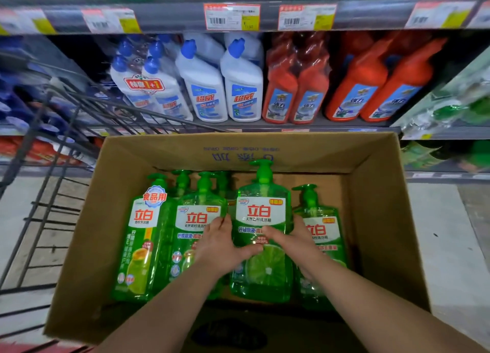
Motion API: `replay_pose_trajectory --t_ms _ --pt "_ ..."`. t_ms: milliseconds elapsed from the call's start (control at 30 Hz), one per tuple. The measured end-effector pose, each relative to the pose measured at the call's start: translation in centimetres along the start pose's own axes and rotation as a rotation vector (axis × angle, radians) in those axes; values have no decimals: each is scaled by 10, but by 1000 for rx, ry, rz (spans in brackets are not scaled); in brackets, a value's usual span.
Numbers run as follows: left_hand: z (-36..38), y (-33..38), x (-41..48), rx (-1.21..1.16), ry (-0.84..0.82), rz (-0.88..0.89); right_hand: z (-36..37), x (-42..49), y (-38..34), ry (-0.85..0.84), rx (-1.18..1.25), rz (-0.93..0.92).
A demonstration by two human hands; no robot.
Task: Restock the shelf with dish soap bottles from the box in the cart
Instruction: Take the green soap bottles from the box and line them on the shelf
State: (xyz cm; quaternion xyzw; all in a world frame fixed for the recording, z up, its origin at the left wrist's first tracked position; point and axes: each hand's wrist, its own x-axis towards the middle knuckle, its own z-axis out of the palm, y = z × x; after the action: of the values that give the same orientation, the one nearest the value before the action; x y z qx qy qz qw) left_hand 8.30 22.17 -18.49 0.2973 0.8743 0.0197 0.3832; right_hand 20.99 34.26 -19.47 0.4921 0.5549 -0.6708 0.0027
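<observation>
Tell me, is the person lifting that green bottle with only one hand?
No, both the left hand and the right hand grip the raised green bottle from either side.

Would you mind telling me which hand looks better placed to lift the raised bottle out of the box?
Probably both together. The left hand and right hand clasp opposite sides of the raised bottle; neither is clearly ahead, though the left thumb also crosses its front.
</observation>
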Motion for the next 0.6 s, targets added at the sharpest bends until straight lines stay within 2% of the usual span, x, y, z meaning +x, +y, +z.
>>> replay_pose_trajectory --t_ms 100,200,233,433,600 --pt "-8 8 -10 -185 -86 -51 -7 -11 -11 -10 42 2" --pt "-16 15 -28 -672 -188 -79 -9 -24 -28 -19 49 -18" --pt "-19 18 -35 -750 -177 -50 -10 -27 -34 -28 54 -40" --pt "-44 25 -71 -914 -64 25 -5 -55 -74 -82 -6 -120" --pt "-77 22 -98 -948 77 67 9 -76 -115 -100 -47 -220"
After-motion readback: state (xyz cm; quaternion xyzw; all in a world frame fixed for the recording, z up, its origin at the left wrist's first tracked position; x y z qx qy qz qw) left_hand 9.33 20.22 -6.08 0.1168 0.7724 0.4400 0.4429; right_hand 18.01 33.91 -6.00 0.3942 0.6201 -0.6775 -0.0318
